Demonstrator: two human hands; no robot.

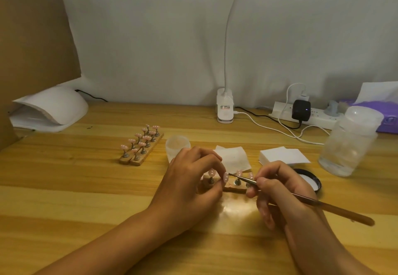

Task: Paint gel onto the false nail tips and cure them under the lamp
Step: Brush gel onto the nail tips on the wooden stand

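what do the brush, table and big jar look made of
Brush: shiny grey metal neck, brown handle that looks like varnished wood. Table: yellow wood or wood-look laminate, glossy, with grain bands and a lamp glare. Jar: frosted translucent plastic, probably; cloudy walls, glass not ruled out.

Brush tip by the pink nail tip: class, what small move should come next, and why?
Probably ease the brush forward so its bristles touch the pink nail tip and dab gel. The right hand holds the bristles close beside its edge, and the left hand holds that tip steady.
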